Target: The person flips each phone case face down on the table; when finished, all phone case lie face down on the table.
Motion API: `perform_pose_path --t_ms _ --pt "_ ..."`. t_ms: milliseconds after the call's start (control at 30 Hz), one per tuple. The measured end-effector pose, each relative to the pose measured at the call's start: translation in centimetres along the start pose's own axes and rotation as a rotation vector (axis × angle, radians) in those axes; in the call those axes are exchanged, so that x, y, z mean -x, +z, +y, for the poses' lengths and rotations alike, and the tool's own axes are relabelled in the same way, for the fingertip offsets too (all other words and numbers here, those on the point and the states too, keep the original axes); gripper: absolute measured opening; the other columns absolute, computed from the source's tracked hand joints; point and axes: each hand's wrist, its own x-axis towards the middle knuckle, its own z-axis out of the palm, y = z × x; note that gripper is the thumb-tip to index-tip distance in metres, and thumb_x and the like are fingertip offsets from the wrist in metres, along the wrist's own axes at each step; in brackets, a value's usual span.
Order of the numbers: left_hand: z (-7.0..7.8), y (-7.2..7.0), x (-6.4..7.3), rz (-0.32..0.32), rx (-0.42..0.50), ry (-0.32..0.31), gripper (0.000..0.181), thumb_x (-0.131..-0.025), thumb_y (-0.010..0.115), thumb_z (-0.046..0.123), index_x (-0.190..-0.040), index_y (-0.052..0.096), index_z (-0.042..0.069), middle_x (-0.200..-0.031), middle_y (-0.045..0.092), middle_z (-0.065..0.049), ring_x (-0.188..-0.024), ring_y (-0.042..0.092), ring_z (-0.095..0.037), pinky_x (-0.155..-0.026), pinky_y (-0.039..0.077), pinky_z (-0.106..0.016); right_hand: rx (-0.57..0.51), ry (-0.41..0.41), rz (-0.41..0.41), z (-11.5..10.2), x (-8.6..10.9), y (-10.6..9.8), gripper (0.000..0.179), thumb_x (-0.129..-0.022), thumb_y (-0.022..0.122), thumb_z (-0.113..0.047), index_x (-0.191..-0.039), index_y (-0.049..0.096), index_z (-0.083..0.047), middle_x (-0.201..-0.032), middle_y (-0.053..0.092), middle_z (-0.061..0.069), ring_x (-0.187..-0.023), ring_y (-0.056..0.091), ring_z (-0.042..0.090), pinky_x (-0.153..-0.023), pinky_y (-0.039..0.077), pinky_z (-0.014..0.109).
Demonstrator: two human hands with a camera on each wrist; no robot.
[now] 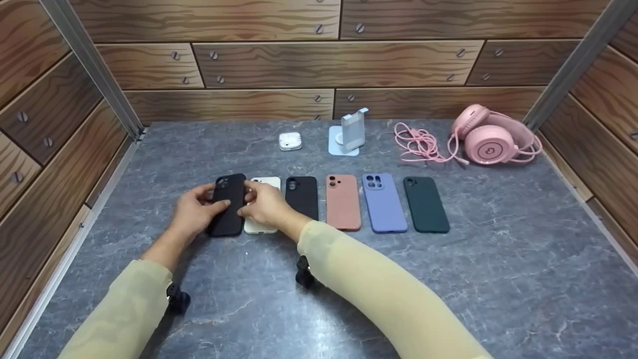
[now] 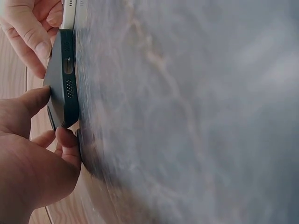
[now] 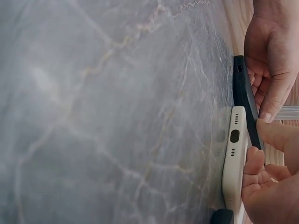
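Note:
At the left end of a row of phone cases, a black phone case (image 1: 230,219) is tilted, its right edge raised beside the white phone case (image 3: 235,158). My left hand (image 1: 193,213) grips its left side, thumb on the back and fingers at the edge. From the other side my right hand (image 1: 269,203) pinches the right edge, with its thumb on the case and its fingers below, just over the white case. The left wrist view shows the black case's bottom edge (image 2: 69,84) with a port opening. My right hand partly covers the white case.
Rightward in the row lie another black case (image 1: 302,194), a pink case (image 1: 343,204), a blue-purple case (image 1: 385,204) and a dark green case (image 1: 426,205). Behind are boxed white earphones (image 1: 290,141), a light blue stand (image 1: 353,132) and pink headphones (image 1: 491,143) with a coiled cable (image 1: 421,144).

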Motion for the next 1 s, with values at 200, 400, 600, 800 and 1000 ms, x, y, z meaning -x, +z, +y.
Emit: perform_pose_path --t_ms 200,400,600,800,1000 --pt "0.2 0.4 -0.2 -0.002 -0.016 -0.009 0.065 -0.098 0.078 0.018 -0.154 0.052 -0.001 -0.133 0.062 -0.025 -0.112 0.064 -0.030 -0.076 0.050 -0.019 -0.015 0.020 0.004 0.3 0.1 -0.4 0.078 -0.089 0.087 -0.008 -0.157 0.050 -0.005 -0.107 0.073 0.002 -0.095 0.065 0.011 -0.092 0.052 0.022" --pt "0.3 0.3 -0.5 -0.011 -0.033 -0.003 0.063 -0.099 0.076 0.019 -0.154 0.052 -0.001 -0.136 0.062 -0.025 -0.115 0.063 -0.031 -0.080 0.050 -0.020 -0.096 0.033 -0.006 0.4 0.2 -1.3 0.075 -0.091 0.085 -0.009 -0.158 0.050 -0.005 -0.114 0.074 0.006 -0.096 0.066 0.013 -0.080 0.055 0.023" --pt "1.7 -0.5 -0.6 0.004 -0.088 0.062 0.063 -0.100 0.074 0.023 -0.153 0.052 -0.003 -0.135 0.061 -0.027 -0.118 0.062 -0.037 -0.093 0.053 -0.038 -0.177 -0.014 0.024 0.4 0.6 -4.5 0.072 -0.092 0.083 -0.009 -0.156 0.051 -0.004 -0.118 0.075 0.010 -0.098 0.071 0.018 -0.077 0.058 0.024" --pt "3.5 -1.5 0.1 0.024 -0.242 0.167 0.064 -0.102 0.069 0.032 -0.153 0.052 -0.002 -0.143 0.059 -0.028 -0.131 0.058 -0.043 -0.110 0.047 -0.055 -0.164 -0.108 0.060 1.4 2.3 -10.0 0.066 -0.098 0.077 -0.014 -0.157 0.049 -0.004 -0.125 0.073 0.015 -0.112 0.070 0.028 -0.090 0.059 0.030" --pt "4.9 -1.4 1.0 0.035 -0.353 0.276 0.067 -0.103 0.067 0.037 -0.153 0.051 -0.004 -0.147 0.055 -0.031 -0.137 0.052 -0.046 -0.115 0.040 -0.059 -0.037 -0.140 0.130 3.7 5.2 -16.1 0.067 -0.099 0.077 -0.023 -0.158 0.049 -0.005 -0.134 0.069 0.019 -0.118 0.070 0.032 -0.097 0.058 0.038"
